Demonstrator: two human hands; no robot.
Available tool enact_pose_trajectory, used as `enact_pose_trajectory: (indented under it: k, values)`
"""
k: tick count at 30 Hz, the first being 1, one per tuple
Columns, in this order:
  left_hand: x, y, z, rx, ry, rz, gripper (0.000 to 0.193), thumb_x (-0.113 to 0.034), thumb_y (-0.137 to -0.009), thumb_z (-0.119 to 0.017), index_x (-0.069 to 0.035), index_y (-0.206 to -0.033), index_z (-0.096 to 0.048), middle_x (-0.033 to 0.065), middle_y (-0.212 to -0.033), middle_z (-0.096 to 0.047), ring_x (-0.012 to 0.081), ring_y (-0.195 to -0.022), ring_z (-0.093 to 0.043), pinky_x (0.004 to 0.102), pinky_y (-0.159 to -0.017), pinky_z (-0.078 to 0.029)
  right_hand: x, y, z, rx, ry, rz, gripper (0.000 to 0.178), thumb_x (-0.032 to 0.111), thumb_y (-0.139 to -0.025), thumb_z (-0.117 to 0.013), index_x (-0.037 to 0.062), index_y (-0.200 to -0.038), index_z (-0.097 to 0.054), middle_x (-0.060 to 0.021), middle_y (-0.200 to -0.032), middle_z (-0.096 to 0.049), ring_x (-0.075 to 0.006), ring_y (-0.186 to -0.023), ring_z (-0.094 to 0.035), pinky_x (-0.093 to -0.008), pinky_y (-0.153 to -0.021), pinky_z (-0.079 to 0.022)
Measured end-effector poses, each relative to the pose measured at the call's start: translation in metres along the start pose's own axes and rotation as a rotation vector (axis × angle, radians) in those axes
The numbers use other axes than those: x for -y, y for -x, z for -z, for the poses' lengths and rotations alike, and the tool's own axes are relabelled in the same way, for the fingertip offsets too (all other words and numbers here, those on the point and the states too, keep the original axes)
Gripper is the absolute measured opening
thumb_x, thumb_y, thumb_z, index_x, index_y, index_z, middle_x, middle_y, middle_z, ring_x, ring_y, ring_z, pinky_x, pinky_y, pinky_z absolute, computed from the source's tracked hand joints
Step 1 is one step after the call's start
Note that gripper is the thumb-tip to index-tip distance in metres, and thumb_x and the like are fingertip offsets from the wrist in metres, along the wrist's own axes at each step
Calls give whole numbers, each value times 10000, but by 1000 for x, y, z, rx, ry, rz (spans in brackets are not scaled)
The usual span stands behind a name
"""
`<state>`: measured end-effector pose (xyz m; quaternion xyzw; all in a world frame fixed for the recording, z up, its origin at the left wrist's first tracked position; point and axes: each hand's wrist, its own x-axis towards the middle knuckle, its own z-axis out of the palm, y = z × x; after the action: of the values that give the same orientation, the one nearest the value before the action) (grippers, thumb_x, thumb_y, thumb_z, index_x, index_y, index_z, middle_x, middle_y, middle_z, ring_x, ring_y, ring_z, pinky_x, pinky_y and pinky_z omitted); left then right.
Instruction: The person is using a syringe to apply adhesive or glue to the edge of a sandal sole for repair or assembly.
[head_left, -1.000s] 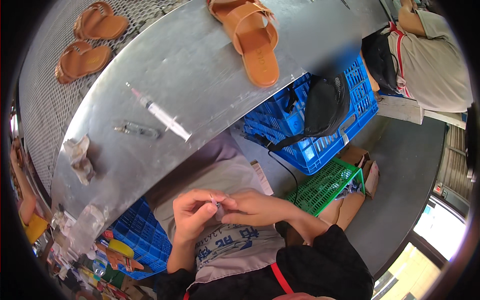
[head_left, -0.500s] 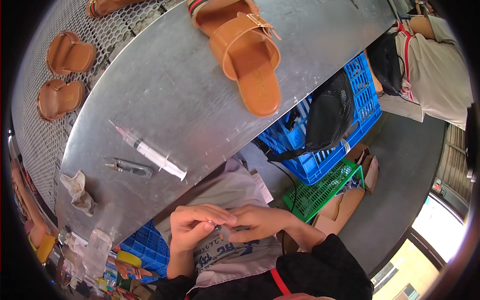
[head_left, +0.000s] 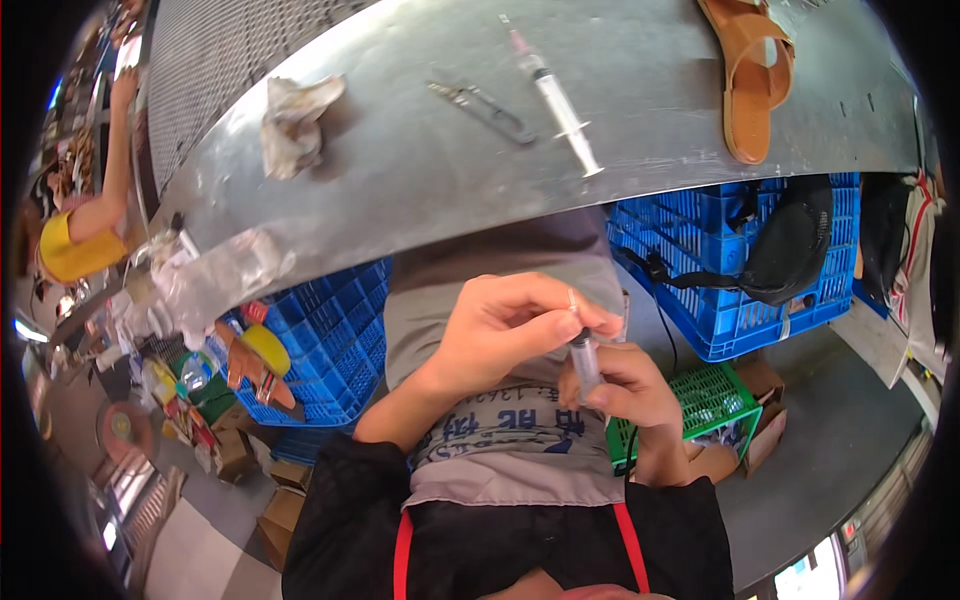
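Note:
In front of my apron, my right hand (head_left: pixel 632 388) is closed round a small clear tube (head_left: pixel 586 372) with a dark collar at its upper end. Directly above that collar, my left hand (head_left: pixel 515 325) pinches with thumb and forefinger; a thin pale tip shows there, too small to name. On the metal table (head_left: pixel 400 200) beyond lie a white syringe (head_left: pixel 562 110) with a pinkish tip and a pair of grey thread snips (head_left: pixel 485 110). A crumpled whitish cloth (head_left: pixel 298 125) is left of them, and a brown buckle sandal (head_left: pixel 752 90) at the far right.
Blue crates (head_left: pixel 325 345) stand below the table edge on both sides of my lap. A black bag (head_left: pixel 795 245) hangs over the right one, above a green basket (head_left: pixel 705 400). Clear plastic bags (head_left: pixel 225 270) crowd the left end. Another person's arm (head_left: pixel 115 170) is at the far left.
The view has swung left, so the table things appear farther right. My hands have shifted, and the tube with its dark collar now shows between them.

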<state>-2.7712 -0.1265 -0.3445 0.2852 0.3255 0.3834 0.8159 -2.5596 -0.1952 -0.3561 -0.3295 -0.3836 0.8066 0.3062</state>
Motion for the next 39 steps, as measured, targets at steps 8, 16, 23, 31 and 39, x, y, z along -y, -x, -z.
enact_pose_trajectory:
  k: [8, 16, 23, 31, 39]
  values:
    - [-3, 32, 7, -79, 102, 1, 163, -105, -1019, -601, 37, -1043, -678, 269, -1068, -730, 321, -987, -730, 439, -887, -600, 3, 0, -39, -2, -7, -94, 312, 285, -993, -627, -22, -981, -681, -79, -889, -686, -168, -822, -632, -314, -745, -488]
    - [-15, 40, 22, -118, 131, -77, 301, -179, -1044, -557, 41, -1219, -667, 221, -1155, -725, 306, -1095, -711, 427, -943, -574, 13, -18, -65, -223, -52, -129, 384, 317, -1039, -548, -47, -1099, -656, -106, -897, -670, -174, -857, -635, -325, -802, -511]
    - [-13, 35, 37, -128, 90, -208, 245, -132, -1022, -580, 37, -1160, -691, 230, -1145, -728, 297, -1070, -719, 412, -935, -574, 10, -25, -65, -175, -47, -134, 415, 336, -1043, -515, -53, -1053, -658, -117, -861, -662, -185, -823, -639, -332, -779, -508]
    - [-14, 28, 49, -110, 112, -241, 169, -100, -990, -626, 27, -1064, -709, 223, -1086, -738, 275, -1005, -725, 409, -897, -585, 1, -29, -60, -141, -142, -145, 441, 361, -1020, -521, -60, -985, -646, -144, -834, -657, -222, -780, -646, -340, -744, -506]
    - [-23, 13, 60, -135, 188, -269, 156, -129, -1012, -605, 7, -1048, -672, 182, -1055, -736, 260, -968, -714, 404, -840, -603, 2, -35, -60, -102, -299, -90, 506, 426, -1035, -476, -31, -861, -604, -146, -731, -608, -228, -689, -604, -332, -663, -475]
